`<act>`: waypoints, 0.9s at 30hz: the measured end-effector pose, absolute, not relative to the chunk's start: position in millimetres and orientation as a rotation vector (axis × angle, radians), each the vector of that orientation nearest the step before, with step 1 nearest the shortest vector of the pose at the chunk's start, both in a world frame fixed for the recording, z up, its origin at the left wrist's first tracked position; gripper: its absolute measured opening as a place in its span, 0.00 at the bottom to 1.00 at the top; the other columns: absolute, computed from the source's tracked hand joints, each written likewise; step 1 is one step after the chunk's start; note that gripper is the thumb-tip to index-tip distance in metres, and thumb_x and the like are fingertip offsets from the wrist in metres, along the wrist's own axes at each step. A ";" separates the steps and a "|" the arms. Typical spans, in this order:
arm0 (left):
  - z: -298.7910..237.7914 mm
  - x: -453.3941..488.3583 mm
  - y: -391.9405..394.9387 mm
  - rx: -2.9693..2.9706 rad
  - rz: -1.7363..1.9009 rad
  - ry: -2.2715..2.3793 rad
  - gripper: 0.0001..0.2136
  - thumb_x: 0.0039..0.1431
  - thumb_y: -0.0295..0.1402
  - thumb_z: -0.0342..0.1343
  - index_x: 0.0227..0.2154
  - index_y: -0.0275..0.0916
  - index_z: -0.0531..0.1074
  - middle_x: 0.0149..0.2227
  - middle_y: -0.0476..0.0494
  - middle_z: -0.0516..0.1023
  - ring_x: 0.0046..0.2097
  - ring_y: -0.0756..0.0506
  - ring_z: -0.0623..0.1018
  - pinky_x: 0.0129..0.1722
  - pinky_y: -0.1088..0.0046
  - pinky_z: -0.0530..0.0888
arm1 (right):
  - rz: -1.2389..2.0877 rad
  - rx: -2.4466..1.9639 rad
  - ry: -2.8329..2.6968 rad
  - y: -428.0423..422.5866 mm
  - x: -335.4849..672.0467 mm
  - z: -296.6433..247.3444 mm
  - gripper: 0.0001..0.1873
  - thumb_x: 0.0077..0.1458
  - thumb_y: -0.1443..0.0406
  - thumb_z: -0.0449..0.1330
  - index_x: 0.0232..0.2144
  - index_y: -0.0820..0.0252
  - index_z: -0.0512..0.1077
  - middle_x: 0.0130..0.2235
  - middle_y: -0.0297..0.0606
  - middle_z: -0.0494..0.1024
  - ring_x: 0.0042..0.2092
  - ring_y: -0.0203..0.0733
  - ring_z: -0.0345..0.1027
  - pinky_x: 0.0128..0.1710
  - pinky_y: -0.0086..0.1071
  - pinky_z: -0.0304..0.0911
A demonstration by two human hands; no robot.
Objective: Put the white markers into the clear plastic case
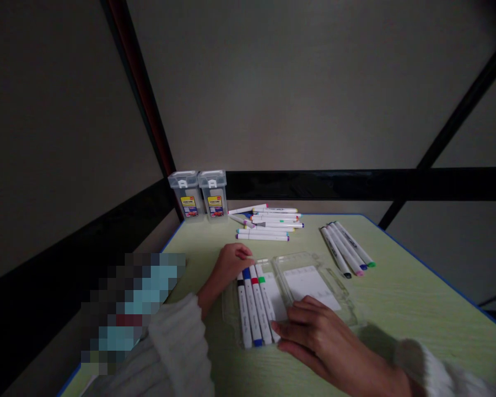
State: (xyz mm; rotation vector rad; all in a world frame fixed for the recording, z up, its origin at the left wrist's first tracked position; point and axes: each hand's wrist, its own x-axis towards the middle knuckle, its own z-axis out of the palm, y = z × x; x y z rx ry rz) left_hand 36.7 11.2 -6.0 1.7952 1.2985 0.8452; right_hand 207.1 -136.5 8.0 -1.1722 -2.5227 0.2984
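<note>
A clear plastic case [227, 314] lies opened flat on the table, with a printed white card [310, 284] in its right half. Several white whiteboard markers [254, 311] rest side by side in the left half, with black, blue, red and green bands. At their far ends is my left hand [230, 264], its fingers curled and fingertips close together; what they hold, if anything, is hidden. My right hand [322, 336] is at the near end of the rightmost, green-banded marker [268, 306], its thumb and forefinger closed on that end.
Two clear lidded boxes [213, 198] with yellow labels stand at the far left. Several loose white markers [268, 223] lie in a pile beside them. More thick markers [347, 251] lie in a row at the right. Walls border the table [417, 298]; a blurred patch covers the left edge.
</note>
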 end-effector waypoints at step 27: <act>-16.5 25.1 32.2 2.028 0.990 1.372 0.20 0.40 0.19 0.49 0.41 0.31 0.68 0.41 0.41 0.73 0.45 0.46 0.71 0.51 0.68 0.64 | 0.335 -1.181 -2.522 -135.9 205.0 12.0 0.09 0.57 0.64 0.50 0.37 0.55 0.70 0.32 0.34 0.72 0.36 0.39 0.64 0.38 0.34 0.53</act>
